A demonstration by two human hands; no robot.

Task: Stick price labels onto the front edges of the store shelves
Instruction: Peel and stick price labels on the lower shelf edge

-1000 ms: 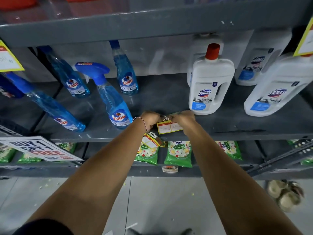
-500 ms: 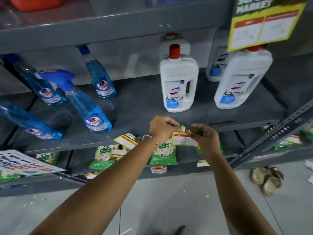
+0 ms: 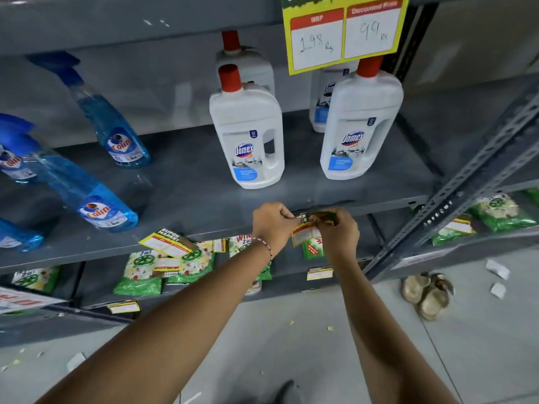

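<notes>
My left hand (image 3: 272, 224) and my right hand (image 3: 339, 231) pinch a small yellow, red and green price label (image 3: 306, 231) between them, right at the front edge of the grey middle shelf (image 3: 204, 225). The label is bent, its top strip folded toward the shelf lip. Another price label (image 3: 169, 242) sticks out at a slant from the same front edge, to the left of my hands. A large yellow price card (image 3: 344, 30) hangs from the shelf above.
White red-capped bottles (image 3: 248, 135) and blue spray bottles (image 3: 96, 199) stand on the middle shelf. Green packets (image 3: 140, 272) lie on the lower shelf, which carries small labels (image 3: 319, 273). A slotted upright (image 3: 466, 182) rises at right; sandals (image 3: 425, 293) and paper scraps lie on the floor.
My hands and the label have shifted right along the shelf edge, away from the slanted label. The view has swung right and closer, bringing the big price card into sight.
</notes>
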